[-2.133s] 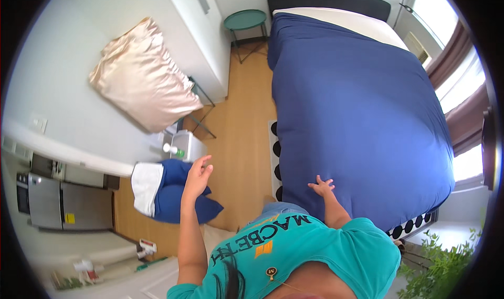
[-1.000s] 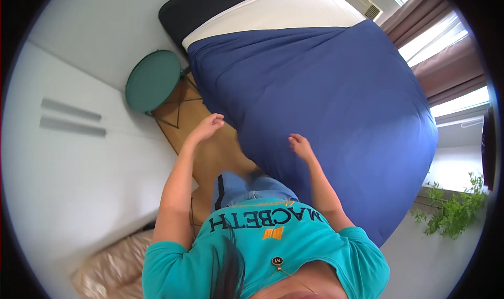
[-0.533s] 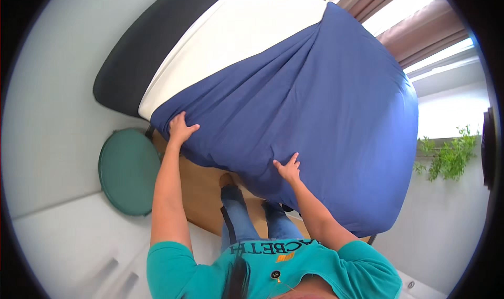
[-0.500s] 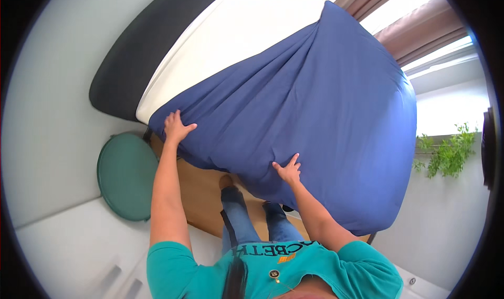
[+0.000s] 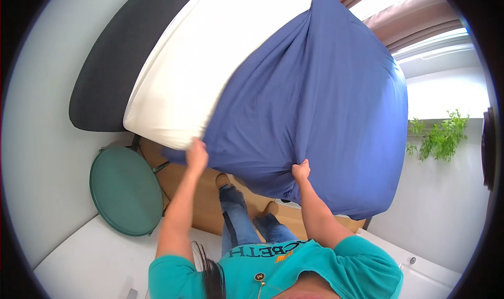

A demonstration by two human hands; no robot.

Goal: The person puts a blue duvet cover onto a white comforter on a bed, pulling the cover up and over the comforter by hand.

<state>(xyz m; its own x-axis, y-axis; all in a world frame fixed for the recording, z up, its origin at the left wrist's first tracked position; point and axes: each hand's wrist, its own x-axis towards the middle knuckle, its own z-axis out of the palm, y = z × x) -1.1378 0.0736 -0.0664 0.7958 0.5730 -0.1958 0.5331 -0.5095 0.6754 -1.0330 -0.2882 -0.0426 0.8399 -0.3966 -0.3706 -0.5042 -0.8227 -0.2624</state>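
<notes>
A blue bed sheet (image 5: 352,105) covers the right part of a white mattress (image 5: 173,89), hugging its right corners. The left part of the mattress lies bare. Closed around the sheet's edge at the near side of the mattress is my left hand (image 5: 197,156), slightly blurred. My right hand (image 5: 301,171) grips a bunched fold of the sheet farther right along the same side. Creases run from that grip up toward the far end of the sheet. Some loose blue cloth hangs below the mattress edge, left of my left hand.
A dark headboard (image 5: 113,63) stands at the mattress's left end, against the wall. Near it is a round green table (image 5: 126,191). White cabinets (image 5: 73,252) lie at the lower left. A green plant (image 5: 443,137) hangs by the window at right.
Both hands have closed on the sheet. My left hand has moved right, and the sheet's edge has drawn rightward off the left near corner, baring more white mattress.
</notes>
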